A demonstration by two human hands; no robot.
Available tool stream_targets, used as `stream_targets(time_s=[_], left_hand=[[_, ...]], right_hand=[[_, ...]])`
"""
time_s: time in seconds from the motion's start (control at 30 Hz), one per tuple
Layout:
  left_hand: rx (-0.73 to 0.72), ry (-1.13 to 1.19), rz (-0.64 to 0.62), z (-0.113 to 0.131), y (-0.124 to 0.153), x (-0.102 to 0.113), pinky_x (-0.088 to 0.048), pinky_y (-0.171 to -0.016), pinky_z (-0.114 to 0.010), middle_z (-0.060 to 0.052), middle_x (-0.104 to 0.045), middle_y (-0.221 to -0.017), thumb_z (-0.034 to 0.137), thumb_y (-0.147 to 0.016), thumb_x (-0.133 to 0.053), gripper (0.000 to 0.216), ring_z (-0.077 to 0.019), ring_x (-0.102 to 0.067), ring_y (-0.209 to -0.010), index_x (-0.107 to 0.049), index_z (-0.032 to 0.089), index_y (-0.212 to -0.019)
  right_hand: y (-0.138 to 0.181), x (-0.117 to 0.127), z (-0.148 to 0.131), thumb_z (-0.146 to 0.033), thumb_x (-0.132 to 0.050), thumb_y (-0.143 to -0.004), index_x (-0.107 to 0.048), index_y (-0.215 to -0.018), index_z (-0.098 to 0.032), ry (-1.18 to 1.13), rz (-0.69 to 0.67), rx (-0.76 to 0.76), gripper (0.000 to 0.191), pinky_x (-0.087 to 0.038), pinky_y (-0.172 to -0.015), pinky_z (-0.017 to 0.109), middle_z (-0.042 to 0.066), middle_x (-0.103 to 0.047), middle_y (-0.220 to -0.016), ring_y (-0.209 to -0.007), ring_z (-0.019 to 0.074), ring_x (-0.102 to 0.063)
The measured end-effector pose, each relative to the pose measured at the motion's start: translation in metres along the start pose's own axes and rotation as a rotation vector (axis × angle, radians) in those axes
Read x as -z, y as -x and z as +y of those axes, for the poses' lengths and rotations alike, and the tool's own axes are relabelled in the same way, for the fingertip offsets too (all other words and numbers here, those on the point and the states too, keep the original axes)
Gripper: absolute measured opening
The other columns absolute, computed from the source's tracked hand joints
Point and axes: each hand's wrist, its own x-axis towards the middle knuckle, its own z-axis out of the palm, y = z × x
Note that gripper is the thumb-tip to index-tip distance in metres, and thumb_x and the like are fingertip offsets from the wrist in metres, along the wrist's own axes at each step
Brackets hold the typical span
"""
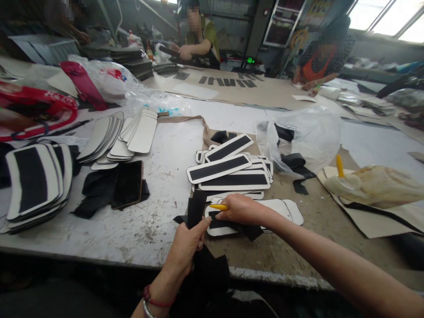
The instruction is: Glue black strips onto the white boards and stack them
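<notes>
My left hand is closed on a black fabric strip, part of which hangs over the table's near edge. My right hand grips a slim yellow stick-like tool, its tapered end pointing left; the exact kind is unclear. Beneath the right hand lies a white rounded panel with black material on it, partly hidden by hand and cloth. Just beyond, a loose pile of long white panels with black centres is stacked crosswise. Plain white panels stick out to the right of my wrist.
To the left are curved panels, a fan of white pieces and a dark phone on black cloth. A clear plastic bag and a glue-stained container with a yellow stick stand right. Several people work across the table.
</notes>
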Motion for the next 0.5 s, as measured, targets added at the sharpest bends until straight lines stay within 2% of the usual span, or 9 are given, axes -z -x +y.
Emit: stream_targets(time_s=[0.13, 0.23, 0.33, 0.5], left_hand=[[-0.014, -0.028, 0.055, -0.003, -0.004, -0.004, -0.017, -0.037, -0.021, 0.01, -0.033, -0.037, 0.046, -0.052, -0.075, 0.038, -0.0057, -0.025, -0.035, -0.05, 0.018, -0.062], [-0.029, -0.051, 0.076, -0.003, -0.004, -0.006, -0.016, -0.038, -0.021, 0.011, -0.03, -0.038, 0.046, -0.051, -0.074, 0.038, -0.0049, -0.022, -0.036, -0.05, 0.018, -0.062], [-0.038, -0.063, 0.064, -0.004, -0.004, -0.005, -0.015, -0.039, -0.021, 0.011, -0.03, -0.038, 0.047, -0.051, -0.075, 0.04, -0.0046, -0.022, -0.038, -0.051, 0.017, -0.063], [-0.05, -0.087, 0.083, -0.009, -0.007, -0.002, -0.014, -0.04, -0.021, 0.01, -0.029, -0.038, 0.05, -0.047, -0.077, 0.044, -0.0047, -0.021, -0.038, -0.049, 0.018, -0.058]], right_hand=[[0.002, 0.001, -0.005, -0.047, -0.059, -0.079, -0.073, -0.087, -0.016, 0.034, 0.024, 0.007, 0.035, -0.03, -0.05, 0.025, 0.01, -0.07, -0.081, -0.068, 0.0198, -0.061], [0.019, 0.007, 0.009, -0.044, -0.062, -0.076, -0.072, -0.085, -0.016, 0.03, 0.006, 0.018, 0.032, -0.03, -0.05, 0.025, 0.009, -0.068, -0.076, -0.066, 0.0193, -0.059], [0.053, 0.013, 0.048, -0.04, -0.061, -0.076, -0.066, -0.075, -0.017, -0.069, -0.006, -0.038, 0.024, -0.03, -0.051, 0.024, 0.003, -0.062, -0.067, -0.06, 0.0154, -0.053], [0.104, 0.003, 0.115, -0.032, -0.055, -0.08, -0.058, -0.07, -0.016, -0.262, 0.14, -0.25, 0.019, -0.031, -0.054, 0.023, 0.0, -0.056, -0.063, -0.059, 0.0127, -0.049]])
